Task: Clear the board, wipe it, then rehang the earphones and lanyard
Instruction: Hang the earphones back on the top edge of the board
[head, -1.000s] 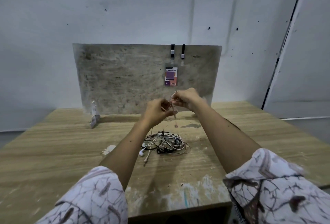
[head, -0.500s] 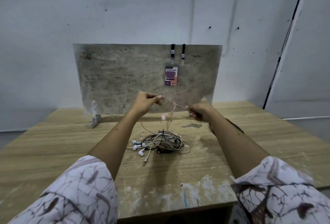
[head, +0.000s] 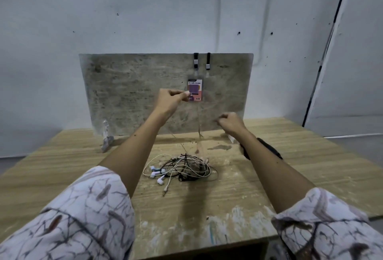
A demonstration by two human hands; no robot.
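Here my left hand [head: 169, 100] pinches a thin pinkish earphone cord [head: 198, 127] up before the board [head: 134, 89], my right hand [head: 229, 123] curls on its other end, tangled earphones [head: 182, 168] lying below on the table [head: 62, 166]; the lanyard [head: 195, 89] hangs on the board.

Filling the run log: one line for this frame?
stage: rehanging | left hand: pinching earphone cord | right hand: gripping cord | lanyard: on board | earphone pile: on table

Probably a bare workroom: paint-stained wooden table [head: 290, 177] against a scuffed, pockmarked white wall [head: 145, 11].
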